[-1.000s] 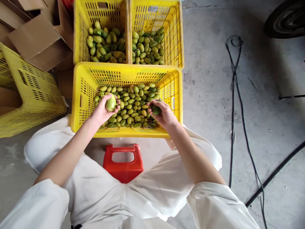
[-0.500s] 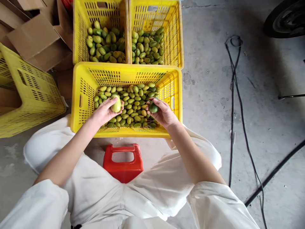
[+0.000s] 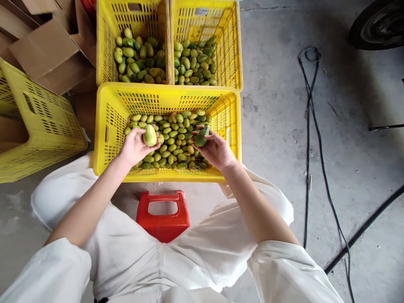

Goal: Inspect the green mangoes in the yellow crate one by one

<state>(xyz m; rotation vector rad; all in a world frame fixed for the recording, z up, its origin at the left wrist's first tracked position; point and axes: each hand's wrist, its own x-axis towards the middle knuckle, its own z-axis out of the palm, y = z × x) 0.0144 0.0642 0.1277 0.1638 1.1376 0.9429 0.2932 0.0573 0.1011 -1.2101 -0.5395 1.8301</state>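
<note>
My left hand (image 3: 134, 147) holds a pale yellow-green oval fruit (image 3: 150, 135), its fingers curled beneath it and the thumb against its side. In my right hand (image 3: 220, 152) lies a dark green fruit (image 3: 200, 138), tilted with its narrow end toward the upper right. Both hands are above the near yellow crate (image 3: 167, 175), which holds many smaller oval green fruits (image 3: 173, 134) in a spread layer. The kind of fruit is not clear. Parts of my fingers are hidden under the two fruits.
Behind stand two yellow crates, left (image 3: 104, 50) and right (image 3: 229, 50), with larger green fruits inside. Another yellow crate (image 3: 47, 113) and cardboard boxes (image 3: 47, 50) are at left. A red stool (image 3: 162, 225) sits between my legs. Black cables (image 3: 318, 139) and a wheel (image 3: 375, 25) are at right.
My left hand has moved slightly left with the pale fruit, which now leans differently. The dark green fruit has turned in my right hand, so its narrow end shows.
</note>
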